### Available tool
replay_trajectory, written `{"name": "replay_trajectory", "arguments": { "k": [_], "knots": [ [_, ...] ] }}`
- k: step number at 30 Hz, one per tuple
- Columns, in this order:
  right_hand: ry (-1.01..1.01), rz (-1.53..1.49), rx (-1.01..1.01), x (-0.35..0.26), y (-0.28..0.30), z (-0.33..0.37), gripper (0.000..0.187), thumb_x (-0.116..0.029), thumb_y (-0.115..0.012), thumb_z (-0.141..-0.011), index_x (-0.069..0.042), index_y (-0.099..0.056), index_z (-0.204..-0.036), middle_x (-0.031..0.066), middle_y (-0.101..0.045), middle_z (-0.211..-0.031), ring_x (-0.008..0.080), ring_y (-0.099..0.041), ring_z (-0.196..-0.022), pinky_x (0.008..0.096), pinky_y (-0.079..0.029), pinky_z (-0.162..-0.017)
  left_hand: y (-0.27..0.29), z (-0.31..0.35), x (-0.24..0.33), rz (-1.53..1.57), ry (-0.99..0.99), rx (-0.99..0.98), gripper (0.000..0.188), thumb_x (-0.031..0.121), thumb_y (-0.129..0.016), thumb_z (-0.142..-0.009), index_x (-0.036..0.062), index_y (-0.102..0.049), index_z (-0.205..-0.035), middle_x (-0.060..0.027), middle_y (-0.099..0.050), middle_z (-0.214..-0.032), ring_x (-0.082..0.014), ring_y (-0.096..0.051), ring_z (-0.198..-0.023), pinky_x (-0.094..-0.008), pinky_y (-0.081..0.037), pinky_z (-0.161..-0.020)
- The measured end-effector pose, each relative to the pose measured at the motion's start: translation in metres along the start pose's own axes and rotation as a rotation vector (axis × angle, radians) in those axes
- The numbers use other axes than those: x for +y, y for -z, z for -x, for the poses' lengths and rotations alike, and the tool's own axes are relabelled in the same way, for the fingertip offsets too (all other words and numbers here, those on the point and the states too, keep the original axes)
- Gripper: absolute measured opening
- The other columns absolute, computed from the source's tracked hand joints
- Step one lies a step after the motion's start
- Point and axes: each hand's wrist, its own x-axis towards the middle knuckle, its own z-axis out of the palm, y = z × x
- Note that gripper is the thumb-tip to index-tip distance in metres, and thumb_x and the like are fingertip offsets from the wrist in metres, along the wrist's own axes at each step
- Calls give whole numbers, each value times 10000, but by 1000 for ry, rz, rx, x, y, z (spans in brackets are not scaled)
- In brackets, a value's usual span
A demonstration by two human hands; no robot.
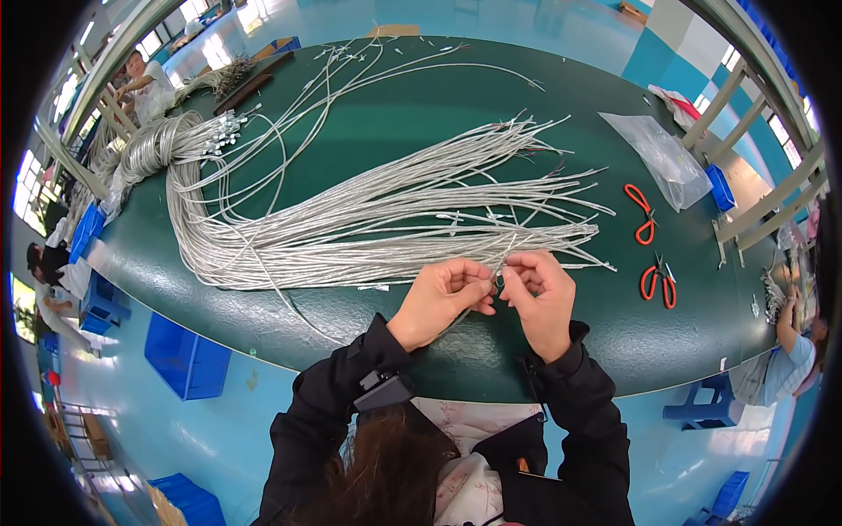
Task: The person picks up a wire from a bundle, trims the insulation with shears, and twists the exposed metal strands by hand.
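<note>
Head view: silver cable [500, 263] end pinched between left hand [441, 301] and right hand [542, 296] fingers, both closed.

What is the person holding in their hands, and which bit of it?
Both the left hand and the right hand pinch one thin silvery cable near its end, between fingertips, just above the green table.

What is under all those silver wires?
The silver wires lie on a dark green table, which shows all around them. Whatever sits beneath the thickest part of the bundle is covered, so it cannot be seen.
</note>
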Motion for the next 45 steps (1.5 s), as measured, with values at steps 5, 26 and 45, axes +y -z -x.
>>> {"name": "replay_trajectory", "arguments": {
  "k": [5, 26, 45],
  "knots": [
    [287, 344, 43, 1, -2, 0, 73, 28, -633, -768, 17, -599, -832, 53, -582, -746, 94, -582, -574, 199, -458, -515, -2, 0, -1, -206, -46, 53, 164, 50, -563, -901, -58, -557, -1023, -96, -615, -907, -151, -623, -761, -270, -530, -701],
    [202, 251, 17, 11, 0, 2, 127, 4, -608, -822, 53, -563, -931, 62, -603, -786, 98, -588, -604, 203, -465, -520, -6, 2, -2, -221, -103, 97, 143, 59, -572, -899, -51, -558, -989, -97, -618, -876, -149, -623, -736, -267, -532, -673],
    [-143, -133, -17, 1, 0, 3, 86, -42, -559, -870, 27, -568, -920, 59, -602, -761, 99, -577, -590, 209, -444, -510, -4, 3, -1, 19, 11, 13, 136, 88, -545, -920, -26, -553, -994, -98, -612, -886, -153, -606, -750, -280, -516, -711]
  ]
}}
